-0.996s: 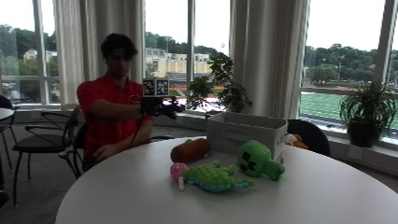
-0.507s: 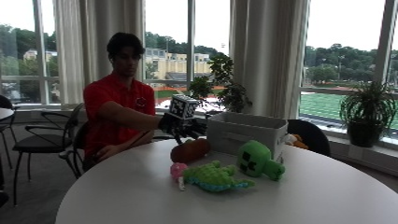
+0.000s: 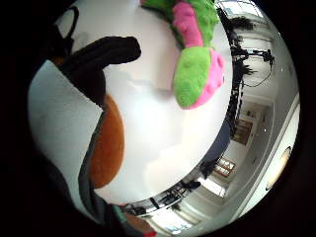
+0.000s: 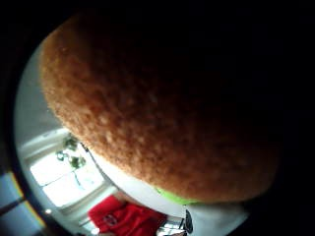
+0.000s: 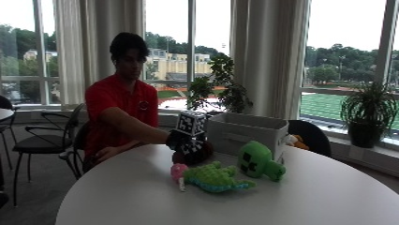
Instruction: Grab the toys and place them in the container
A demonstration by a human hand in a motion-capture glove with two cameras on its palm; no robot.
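We find the brown plush toy (image 5: pixel 201 151) lying on the white table (image 5: pixel 124 197), just in front of the container (image 5: pixel 246 133) and beside its near wall. The gloved right hand (image 5: pixel 182 140) sits directly on top of it: in the thumb-side palm view the toy's brown fabric (image 4: pixel 147 113) fills almost the whole field, so we judge the palm to be down on it or very nearly so. In the little-finger-side view one black finger (image 3: pixel 101 54) reaches out over the table surface beside the brown toy (image 3: pixel 106 148), not visibly curled under it; we cannot tell whether the other fingers have closed round it.

The toy's long axis is not readable under the hand. The bare hand rests near the table edge, further off.

Near by on the table lie the green and pink plush lizard (image 5: pixel 212 177) and the green block-faced plush (image 5: pixel 259 161), both apart from the hand. The container's near wall rises between toy and opening; in our judgement the lift must clear it.
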